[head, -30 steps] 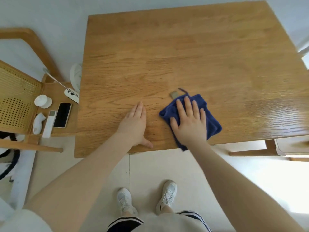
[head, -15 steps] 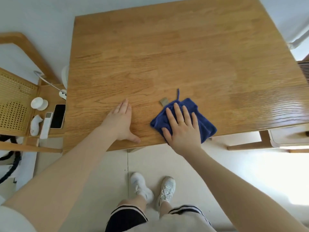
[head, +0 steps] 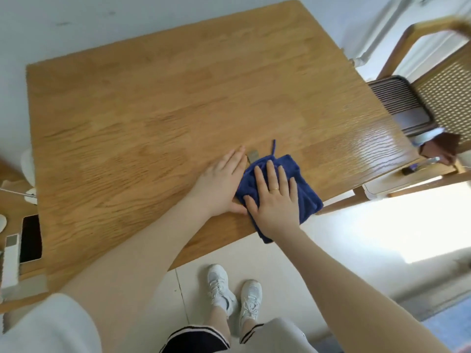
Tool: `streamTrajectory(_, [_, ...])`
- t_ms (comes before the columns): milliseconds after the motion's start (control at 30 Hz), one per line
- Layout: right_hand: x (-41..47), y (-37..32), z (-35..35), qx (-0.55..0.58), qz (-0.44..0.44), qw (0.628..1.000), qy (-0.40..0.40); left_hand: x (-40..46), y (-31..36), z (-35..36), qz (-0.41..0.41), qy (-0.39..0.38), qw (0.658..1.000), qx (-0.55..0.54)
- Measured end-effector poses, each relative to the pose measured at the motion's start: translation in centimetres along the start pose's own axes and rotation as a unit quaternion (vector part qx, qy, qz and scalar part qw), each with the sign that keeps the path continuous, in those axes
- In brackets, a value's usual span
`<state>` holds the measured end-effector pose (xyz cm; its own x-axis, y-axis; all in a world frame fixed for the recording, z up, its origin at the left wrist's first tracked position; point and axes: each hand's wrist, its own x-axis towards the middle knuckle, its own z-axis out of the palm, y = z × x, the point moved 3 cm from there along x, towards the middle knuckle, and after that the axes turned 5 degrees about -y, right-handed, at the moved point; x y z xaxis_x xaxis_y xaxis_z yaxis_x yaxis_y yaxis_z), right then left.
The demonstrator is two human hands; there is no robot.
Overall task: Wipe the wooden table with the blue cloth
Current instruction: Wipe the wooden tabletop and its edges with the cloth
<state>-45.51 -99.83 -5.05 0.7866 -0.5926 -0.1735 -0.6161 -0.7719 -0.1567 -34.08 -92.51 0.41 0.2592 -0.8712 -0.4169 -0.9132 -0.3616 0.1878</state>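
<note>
On the wooden table (head: 153, 110), blue cloth (head: 303, 189) (folded, rumpled).

Head view, steeply down; edges blurred

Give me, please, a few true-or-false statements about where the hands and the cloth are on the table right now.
1. The right hand lies flat on the blue cloth. True.
2. The left hand is raised clear above the wooden table. False: it rests palm-down on the tabletop, right beside the cloth.
3. Part of the cloth hangs over the table's near edge. True.
4. The cloth sits at the table's far left corner. False: it is near the front edge, toward the right.
5. A phone lies on the tabletop. False: it rests on a separate lower surface at left.
</note>
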Motion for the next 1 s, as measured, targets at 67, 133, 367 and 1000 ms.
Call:
streamTrajectory(67, [-0.3,0.7,-0.1,-0.012,-0.047,0.999,-0.018,1.4,0.2,-0.4,-0.006,-0.024,1.000,0.001])
streamTrajectory(133, [0.9,2.8,-0.6,-0.009,-0.065,0.998,-0.014,2.2,0.0,-0.1,-0.024,-0.051,0.998,0.003])
streamTrajectory(367, [6.3,10.0,-3.1,0.027,0.148,0.989,0.001,2.8,-0.3,0.3,-0.020,-0.068,0.996,0.051])
streamTrajectory(1000, [11.7,17.3,-5.5,0.020,0.059,0.998,-0.007,7.2,5.4,-2.5,-0.083,-0.045,0.989,-0.117])
